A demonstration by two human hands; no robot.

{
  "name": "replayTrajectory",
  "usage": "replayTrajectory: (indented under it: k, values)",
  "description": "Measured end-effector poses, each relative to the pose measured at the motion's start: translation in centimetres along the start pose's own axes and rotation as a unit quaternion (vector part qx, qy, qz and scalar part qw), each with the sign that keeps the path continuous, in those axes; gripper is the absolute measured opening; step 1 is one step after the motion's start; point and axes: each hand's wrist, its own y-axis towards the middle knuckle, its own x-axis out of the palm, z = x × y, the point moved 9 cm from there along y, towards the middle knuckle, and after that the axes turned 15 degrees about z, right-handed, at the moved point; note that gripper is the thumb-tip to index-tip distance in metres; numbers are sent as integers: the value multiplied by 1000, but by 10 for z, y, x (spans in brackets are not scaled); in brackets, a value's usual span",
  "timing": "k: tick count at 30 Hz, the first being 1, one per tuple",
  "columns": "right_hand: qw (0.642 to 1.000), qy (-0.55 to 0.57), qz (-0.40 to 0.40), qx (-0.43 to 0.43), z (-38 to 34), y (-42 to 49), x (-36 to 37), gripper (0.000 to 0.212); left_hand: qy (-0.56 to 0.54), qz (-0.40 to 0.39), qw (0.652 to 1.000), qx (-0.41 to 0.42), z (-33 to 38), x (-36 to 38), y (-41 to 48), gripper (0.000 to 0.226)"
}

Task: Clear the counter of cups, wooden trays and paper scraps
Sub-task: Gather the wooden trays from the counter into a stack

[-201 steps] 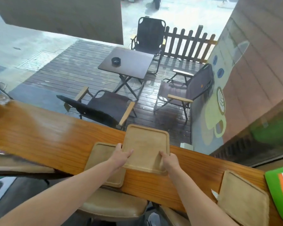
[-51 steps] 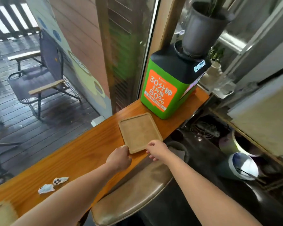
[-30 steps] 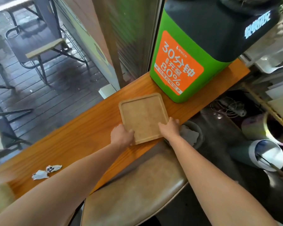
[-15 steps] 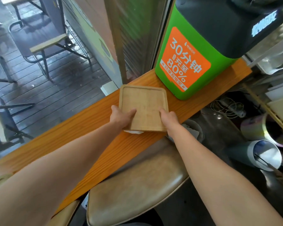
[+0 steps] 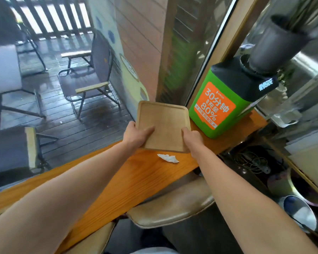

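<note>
A square wooden tray (image 5: 163, 123) is held in the air above the orange wooden counter (image 5: 132, 178), tilted up towards me. My left hand (image 5: 139, 135) grips its near left edge, thumb on the inside. At the near right corner my right hand (image 5: 192, 137) holds it the same way. A crumpled white paper scrap (image 5: 168, 158) lies on the counter just below the tray's near edge.
A green and black box with an orange label (image 5: 226, 99) stands on the counter's right end, a grey plant pot (image 5: 272, 44) on top. Padded stools (image 5: 171, 209) sit below the counter's near edge. Bins (image 5: 301, 213) stand at the lower right. Behind the glass are patio chairs (image 5: 92, 77).
Both hands have lifted the tray off the counter and raised it further. The paper scrap that lay under its near edge is now fully uncovered. The view has pulled back.
</note>
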Motion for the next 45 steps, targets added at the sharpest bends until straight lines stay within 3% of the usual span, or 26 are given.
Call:
replayTrajectory:
  k: [3, 14, 20, 25, 32, 38, 45]
  values:
    - [1000, 5, -14, -15, -10, -52, 19, 44, -8, 24, 1000, 8, -17, -58, -8, 52]
    - [994, 26, -92, -55, 6, -235, 119, 49, 22, 95, 995, 1, -121, -248, -36, 40]
    - [979, -1, -156, -132, -17, -282, 153, 48, -15, 157, 987, -26, -147, -314, -69, 51]
    - [959, -26, -203, -196, -33, -308, 176, 39, -61, 231, 970, -53, -167, -350, -101, 54]
    - [940, -88, -263, -199, 24, -342, 204, 52, -75, 265, 949, -155, -253, -357, -154, 51]
    - [930, -122, -288, -195, 55, -359, 227, 57, -71, 255, 945, -192, -295, -363, -167, 69]
    - [926, -185, -294, -147, 69, -371, 263, 52, -26, 226, 951, -209, -326, -383, -144, 49]
